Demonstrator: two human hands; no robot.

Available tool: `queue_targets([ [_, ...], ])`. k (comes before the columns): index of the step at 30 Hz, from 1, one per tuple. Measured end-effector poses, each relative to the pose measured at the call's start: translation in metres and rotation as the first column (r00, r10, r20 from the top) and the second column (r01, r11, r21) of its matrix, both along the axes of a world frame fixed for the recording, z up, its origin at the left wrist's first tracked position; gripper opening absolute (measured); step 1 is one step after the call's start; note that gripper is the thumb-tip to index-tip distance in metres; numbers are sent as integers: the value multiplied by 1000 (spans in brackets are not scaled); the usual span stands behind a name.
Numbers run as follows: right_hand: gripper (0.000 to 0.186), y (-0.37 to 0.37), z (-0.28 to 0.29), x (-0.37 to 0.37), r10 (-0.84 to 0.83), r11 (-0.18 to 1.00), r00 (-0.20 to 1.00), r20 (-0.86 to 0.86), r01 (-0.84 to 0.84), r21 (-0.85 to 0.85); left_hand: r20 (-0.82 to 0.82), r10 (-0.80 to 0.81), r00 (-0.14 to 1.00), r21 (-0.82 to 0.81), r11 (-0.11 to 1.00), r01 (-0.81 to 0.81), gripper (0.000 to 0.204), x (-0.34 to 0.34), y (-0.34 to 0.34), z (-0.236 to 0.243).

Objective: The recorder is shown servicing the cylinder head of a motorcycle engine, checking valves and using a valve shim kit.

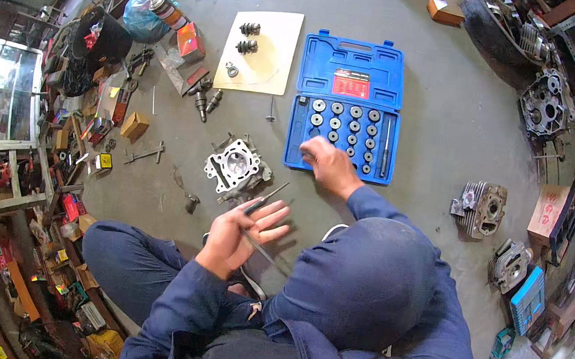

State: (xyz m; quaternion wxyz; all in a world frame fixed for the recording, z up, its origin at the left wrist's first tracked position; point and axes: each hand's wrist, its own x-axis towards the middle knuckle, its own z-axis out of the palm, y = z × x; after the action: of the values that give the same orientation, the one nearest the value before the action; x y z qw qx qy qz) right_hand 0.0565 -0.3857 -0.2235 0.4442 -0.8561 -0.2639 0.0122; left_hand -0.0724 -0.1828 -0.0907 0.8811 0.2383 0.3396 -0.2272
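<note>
A blue plastic case (pixel 352 70) lies unfolded on the floor, its tray holding rows of round metal discs (pixel 335 123) with centre holes and a thin dark-handled tool (pixel 386 146). Over the tray's near left corner, my right hand (pixel 334 168) has its fingers curled together; what they pinch is hidden. My left hand (pixel 243 236) is turned palm up with fingers spread, keeping a thin dark-handled tool (pixel 254 207) against it. A slim metal rod (pixel 262 251) also passes across that palm. Just beyond it sits an engine cylinder block (pixel 233 168) with a gasket-like top face.
A cream sheet (pixel 264 64) bears two camshafts (pixel 246 46) and a ring. Beside it lie an engine valve (pixel 271 112) and a T-handle tool (pixel 145 153). Finned cylinder parts (pixel 480 208) and a crankcase half (pixel 548 103) stand at right. Cluttered shelves line the left.
</note>
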Motion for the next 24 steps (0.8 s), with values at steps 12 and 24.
queue_targets([
  [12, 11, 25, -56, 31, -327, 927, 944, 39, 329, -180, -175, 28, 984, 122, 993, -7, 36, -26, 4, -13],
  [24, 10, 36, -61, 34, -418, 862, 897, 145, 442, -250, -206, 49, 977, 196, 981, -8, 27, -11, -22, -17],
])
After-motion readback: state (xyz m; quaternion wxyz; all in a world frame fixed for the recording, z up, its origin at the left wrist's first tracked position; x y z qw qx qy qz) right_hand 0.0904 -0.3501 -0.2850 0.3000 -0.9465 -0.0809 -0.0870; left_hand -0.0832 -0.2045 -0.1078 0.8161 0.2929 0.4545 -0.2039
